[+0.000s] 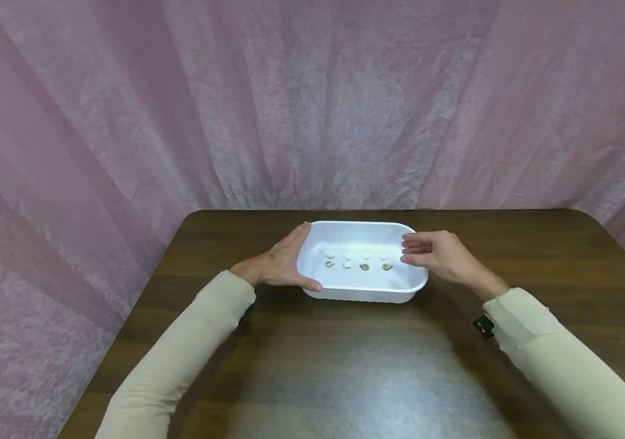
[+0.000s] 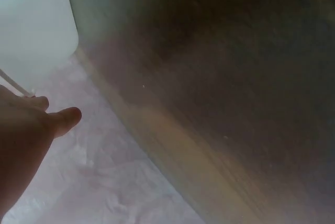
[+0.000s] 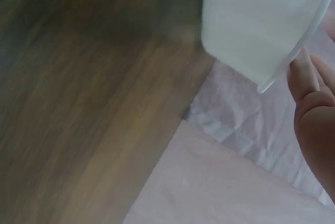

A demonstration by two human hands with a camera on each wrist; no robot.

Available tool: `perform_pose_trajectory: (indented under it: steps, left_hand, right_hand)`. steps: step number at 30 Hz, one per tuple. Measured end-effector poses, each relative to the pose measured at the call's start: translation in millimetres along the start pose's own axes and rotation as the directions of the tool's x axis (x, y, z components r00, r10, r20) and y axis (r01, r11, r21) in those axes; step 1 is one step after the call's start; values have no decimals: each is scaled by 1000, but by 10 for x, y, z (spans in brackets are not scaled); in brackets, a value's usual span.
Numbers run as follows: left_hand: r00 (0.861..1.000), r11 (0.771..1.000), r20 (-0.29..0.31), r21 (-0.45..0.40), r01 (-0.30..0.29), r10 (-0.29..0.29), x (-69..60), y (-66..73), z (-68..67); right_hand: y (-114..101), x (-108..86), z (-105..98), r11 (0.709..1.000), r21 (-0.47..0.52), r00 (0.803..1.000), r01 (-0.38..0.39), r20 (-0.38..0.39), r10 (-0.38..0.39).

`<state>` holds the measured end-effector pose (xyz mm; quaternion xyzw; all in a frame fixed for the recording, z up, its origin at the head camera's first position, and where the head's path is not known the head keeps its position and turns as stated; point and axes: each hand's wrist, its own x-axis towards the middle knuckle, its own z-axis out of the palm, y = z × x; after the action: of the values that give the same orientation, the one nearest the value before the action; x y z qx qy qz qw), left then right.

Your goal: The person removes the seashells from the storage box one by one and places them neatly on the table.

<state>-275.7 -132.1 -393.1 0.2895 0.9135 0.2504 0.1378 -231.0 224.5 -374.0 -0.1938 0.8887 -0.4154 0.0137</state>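
Observation:
A white oblong tray (image 1: 356,294) stands on the table, with several small shell-like pieces (image 1: 364,267) lying in two rows on its floor. The back-row pieces look pale; some in the front row are brown. My left hand (image 1: 285,259) rests against the tray's left end, fingers straight along the side and thumb on the near rim. Over the tray's right end is my right hand (image 1: 444,256), its thumb apart from the fingers and nothing visible between them. In the right wrist view, those fingers (image 3: 303,77) are beside the tray's rim.
The dark wooden table (image 1: 312,360) extends around the tray, its far edge just behind it. A pink curtain (image 1: 312,110) hangs beyond that edge and at the left. A dark band (image 1: 484,326) shows at the right sleeve's cuff.

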Motion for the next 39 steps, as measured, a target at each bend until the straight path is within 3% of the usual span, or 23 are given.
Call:
perform_pose_trajectory:
  steps: [7, 14, 24, 31, 36, 39]
  left_hand:
    - [1000, 999, -3, -23, 27, -27, -6, 12, 16]
    - [999, 999, -7, -7, 45, -45, -8, 20, 18]
    - [999, 999, -10, 6, 50, -50, -2, 33, 4]
    - [999, 999, -15, 0, 51, -51, -6, 11, 14]
    - [999, 999, -9, -2, 51, -51, -2, 2, 29]
    - [999, 999, -8, 1, 51, -51, 4, -1, 37]
  right_hand:
    - [-122, 140, -1, 988, -121, 992, -99, 65, 107]
    - [-220, 301, 149, 950, -249, 967, -191, 118, 225]
    - [-264, 406, 263, 889, -399, 947, -226, 123, 296]
    - [-279, 459, 339, 859, -478, 947, -181, 149, 283]
    - [-248, 469, 405, 843, -497, 936, -207, 151, 319]
    - [-221, 461, 442, 842, -501, 945, -200, 130, 302]
